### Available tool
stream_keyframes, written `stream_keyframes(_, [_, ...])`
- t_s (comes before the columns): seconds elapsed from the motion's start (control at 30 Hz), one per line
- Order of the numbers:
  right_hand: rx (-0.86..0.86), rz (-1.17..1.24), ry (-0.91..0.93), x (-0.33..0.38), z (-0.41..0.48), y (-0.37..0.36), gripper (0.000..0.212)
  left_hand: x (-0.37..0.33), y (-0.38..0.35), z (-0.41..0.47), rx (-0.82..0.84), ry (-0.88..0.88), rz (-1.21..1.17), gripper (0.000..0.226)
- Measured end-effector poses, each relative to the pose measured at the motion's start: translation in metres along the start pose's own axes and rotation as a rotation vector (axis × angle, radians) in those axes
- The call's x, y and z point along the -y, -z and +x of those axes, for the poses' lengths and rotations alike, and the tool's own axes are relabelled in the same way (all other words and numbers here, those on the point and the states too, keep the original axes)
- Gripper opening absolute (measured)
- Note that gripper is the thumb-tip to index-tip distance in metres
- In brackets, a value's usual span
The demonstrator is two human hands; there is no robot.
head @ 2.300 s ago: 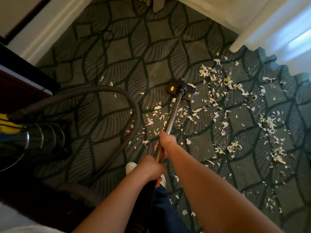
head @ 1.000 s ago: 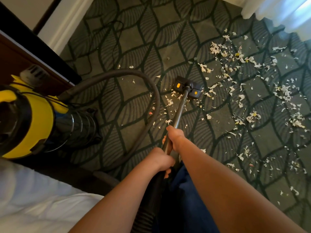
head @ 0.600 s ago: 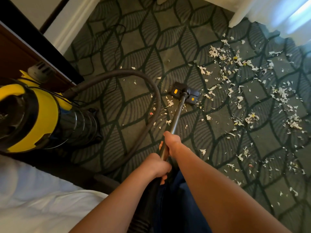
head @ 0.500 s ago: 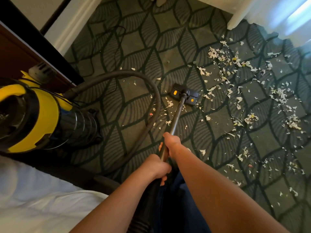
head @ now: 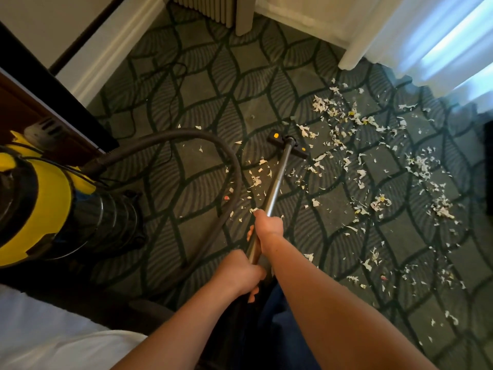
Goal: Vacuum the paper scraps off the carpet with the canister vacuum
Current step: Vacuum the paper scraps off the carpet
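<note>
My right hand (head: 268,227) was wrapped round the metal wand (head: 277,180) ahead of my left hand (head: 238,273), which gripped the same wand nearer my body; both fists were closed on it. Beyond my grip the wand ran down to the floor head (head: 280,140), which rested on the patterned carpet (head: 213,84). The paper scraps (head: 320,104) lay thickest ahead and to the right, with a thinner scatter beside the wand. The yellow canister vacuum (head: 50,206) stood to the left of my hands, its hose (head: 186,133) arching over the carpet ahead of my grip.
</note>
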State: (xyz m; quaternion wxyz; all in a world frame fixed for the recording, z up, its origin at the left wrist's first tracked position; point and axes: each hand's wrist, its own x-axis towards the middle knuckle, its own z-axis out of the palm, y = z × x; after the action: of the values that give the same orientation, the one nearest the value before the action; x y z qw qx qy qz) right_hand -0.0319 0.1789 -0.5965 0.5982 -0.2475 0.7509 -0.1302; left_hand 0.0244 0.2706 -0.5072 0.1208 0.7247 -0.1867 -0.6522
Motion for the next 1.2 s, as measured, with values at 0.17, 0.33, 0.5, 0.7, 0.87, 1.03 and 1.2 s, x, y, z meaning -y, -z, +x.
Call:
stream_keyframes(0.17, [-0.017, -0.009, 0.042, 0.036, 0.03, 0.013, 0.027, -0.035, -0.01, 0.027, -0.013, -0.042, -0.025, 0.009])
stream_keyframes(0.33, [-0.049, 0.017, 0.085, 0.069, 0.068, 0.026, 0.019, -0.069, -0.021, 0.064, -0.033, -0.072, -0.019, 0.003])
stream_keyframes(0.5, [-0.054, 0.014, 0.09, 0.094, 0.114, 0.036, 0.024, -0.095, -0.036, 0.11, -0.042, -0.087, -0.007, 0.005])
stream_keyframes(0.7, [0.053, -0.098, -0.062, 0.111, 0.16, 0.052, 0.021, -0.119, -0.062, 0.16, -0.02, 0.019, -0.015, 0.01])
stream_keyframes(0.87, [0.012, -0.098, -0.023, 0.106, 0.158, 0.061, 0.022, -0.121, -0.077, 0.154, -0.07, 0.028, -0.05, 0.016])
stream_keyframes(1.03, [-0.016, -0.103, 0.021, 0.107, 0.156, 0.06, 0.032, -0.122, -0.075, 0.146, -0.068, 0.004, -0.063, 0.01])
stream_keyframes(1.2, [0.032, -0.169, -0.081, 0.116, 0.162, 0.061, 0.026, -0.128, -0.075, 0.151, -0.053, 0.065, -0.025, 0.015])
